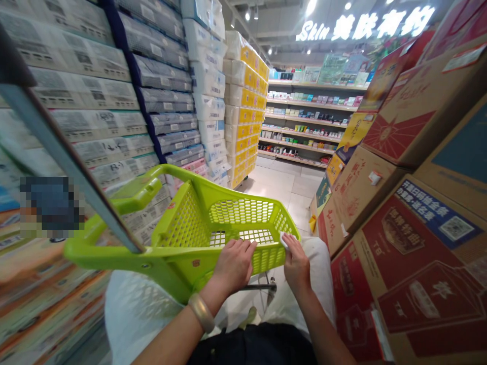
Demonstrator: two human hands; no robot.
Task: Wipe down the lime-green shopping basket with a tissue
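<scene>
From my remote feed hands are apart: L hand (234, 261) lies on the green cart's (182, 261) near rim, can't tell if gripping; R hand (297, 263) pinches a small white wipe (283, 241) at its R corner. Cart's right by the knees, boxes (353, 187) close on R; I'd guess a hard push could roll it, & loose fingers could drop the wipe inside.
</scene>
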